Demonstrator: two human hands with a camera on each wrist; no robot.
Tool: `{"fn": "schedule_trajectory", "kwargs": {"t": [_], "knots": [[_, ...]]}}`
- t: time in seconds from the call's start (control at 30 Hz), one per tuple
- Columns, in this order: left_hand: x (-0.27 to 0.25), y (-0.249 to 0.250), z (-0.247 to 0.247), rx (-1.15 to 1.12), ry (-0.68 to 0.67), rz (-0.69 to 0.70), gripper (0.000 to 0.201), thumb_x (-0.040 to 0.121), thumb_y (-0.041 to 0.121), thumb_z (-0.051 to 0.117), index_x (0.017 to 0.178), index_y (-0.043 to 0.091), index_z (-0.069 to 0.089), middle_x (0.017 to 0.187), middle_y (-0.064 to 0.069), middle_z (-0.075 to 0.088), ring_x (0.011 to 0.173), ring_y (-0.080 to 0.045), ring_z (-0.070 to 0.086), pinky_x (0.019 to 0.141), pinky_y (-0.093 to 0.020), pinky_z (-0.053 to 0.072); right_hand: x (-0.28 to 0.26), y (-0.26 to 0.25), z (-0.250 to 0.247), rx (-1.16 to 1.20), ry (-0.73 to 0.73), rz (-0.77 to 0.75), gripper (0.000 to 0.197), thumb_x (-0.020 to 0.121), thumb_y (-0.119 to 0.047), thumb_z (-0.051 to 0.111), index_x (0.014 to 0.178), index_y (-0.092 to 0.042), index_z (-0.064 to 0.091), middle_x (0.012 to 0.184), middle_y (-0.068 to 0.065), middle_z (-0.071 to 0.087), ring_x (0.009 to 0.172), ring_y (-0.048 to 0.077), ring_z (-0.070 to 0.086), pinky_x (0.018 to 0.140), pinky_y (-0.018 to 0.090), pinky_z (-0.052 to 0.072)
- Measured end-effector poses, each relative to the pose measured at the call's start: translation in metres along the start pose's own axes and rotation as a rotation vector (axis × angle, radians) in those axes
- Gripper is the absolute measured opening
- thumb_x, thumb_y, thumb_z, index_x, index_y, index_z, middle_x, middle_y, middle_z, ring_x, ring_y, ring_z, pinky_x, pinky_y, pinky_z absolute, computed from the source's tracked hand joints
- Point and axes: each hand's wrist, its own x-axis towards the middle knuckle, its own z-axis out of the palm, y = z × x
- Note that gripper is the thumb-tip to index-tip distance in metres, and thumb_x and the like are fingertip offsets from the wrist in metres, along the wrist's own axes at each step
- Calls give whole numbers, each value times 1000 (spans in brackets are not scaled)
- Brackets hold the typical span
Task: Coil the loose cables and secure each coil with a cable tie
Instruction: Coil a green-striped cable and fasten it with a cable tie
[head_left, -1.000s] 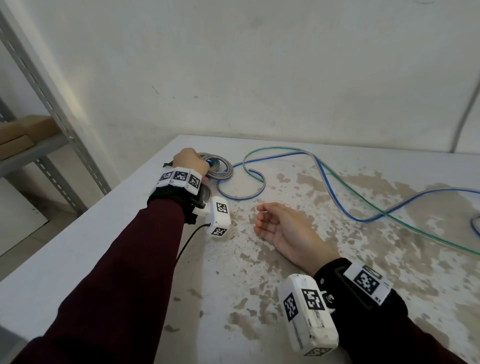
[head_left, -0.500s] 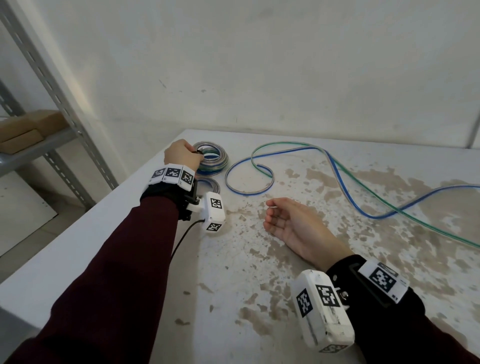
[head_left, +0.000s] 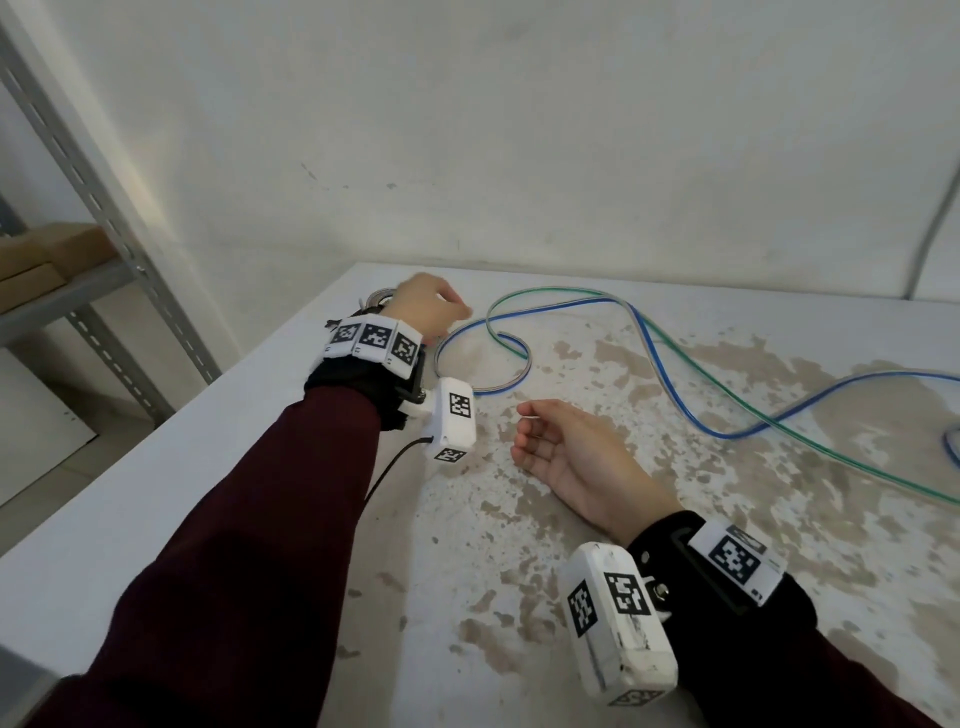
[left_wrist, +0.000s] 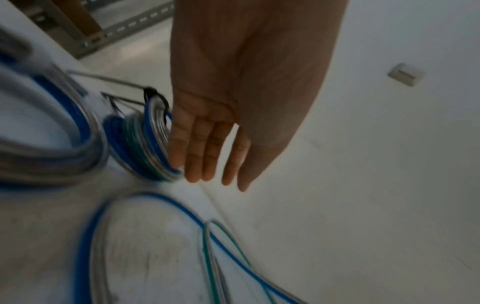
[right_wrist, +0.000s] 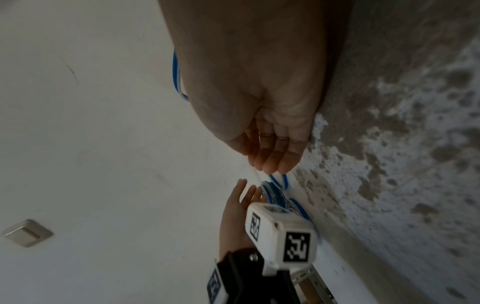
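Cables, long blue and green loose ones (head_left: 675, 374), snake across the stained white surface (head_left: 519, 571) at right. Small tied coil (left_wrist: 145, 144) lies upper left, beside the flat, empty left hand (left_wrist: 207, 148). Right hand (head_left: 576, 457) rests loose, empty. Gather even loops next.

- both arms in dark maroon sleeves (head_left: 244, 530)
- black wrist straps (head_left: 358, 387) at each cuff
- left hand (head_left: 423, 306): white band (head_left: 374, 340) of three black-and-white square markers
- right hand (head_left: 576, 462): single marker tag (head_left: 735, 561) on the strap
- white boxy camera (head_left: 452, 418) under the left wrist, markers on two faces, thin black cable (head_left: 392, 467) plugged in
- scuffed white camera (head_left: 615, 621) on the right wrist, silver screw (head_left: 661, 591) at the mount
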Motion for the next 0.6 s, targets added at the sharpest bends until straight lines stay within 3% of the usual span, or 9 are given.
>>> {"fn": "schedule_trajectory", "kwargs": {"t": [0.1,0.17,0.27,0.37,0.43,0.47,0.53,0.6], "knots": [[5,14,19,-86,-106,-158,25,92,16,60,102,-7,57,77,-19,61,65,-30,63,81,-48,57,0,-1,0,28,1,3,19,98,-10,44,85,-4,57,61,6,56,54,14,56,54,24,52],[8,17,28,-134,-150,-243,28,92,15,60,88,-11,51,72,-20,60,62,-31,63,78,-50,56,0,-2,0,34,7,9,20,98,-9,45,83,-4,57,61,6,56,53,13,56,54,24,52],[15,22,38,-84,-166,-258,32,88,22,66,72,-1,50,63,-16,64,75,-35,68,79,-47,57,2,-3,-1,51,9,21,17,97,-8,45,86,-4,58,62,5,55,53,13,55,53,24,51],[23,23,42,11,-163,-233,27,82,25,72,76,3,58,80,-14,63,76,-28,62,72,-34,54,6,-4,-4,97,39,21,13,97,-7,46,90,-4,57,60,4,54,52,12,53,52,23,51],[27,21,43,71,-163,-224,20,78,21,74,81,4,63,89,-13,64,79,-25,60,79,-35,56,8,-5,-5,122,63,15,12,97,-8,46,91,-5,55,58,3,53,50,11,52,51,23,50],[29,20,44,103,-165,-221,17,76,18,75,75,5,63,90,-14,66,78,-25,61,80,-35,56,8,-5,-6,128,70,16,11,96,-8,46,91,-5,55,58,2,52,49,11,51,50,23,49],[30,21,44,96,-186,-233,18,80,12,69,66,8,59,88,-13,66,72,-23,61,72,-29,55,9,-5,-6,131,80,22,10,96,-8,46,91,-5,54,58,3,50,49,11,49,49,22,48],[28,23,41,5,-205,-259,15,85,6,60,70,5,58,83,-13,66,67,-22,63,67,-27,55,9,-5,-6,131,93,21,11,96,-8,46,91,-5,55,58,3,50,48,11,49,49,23,48]]}}
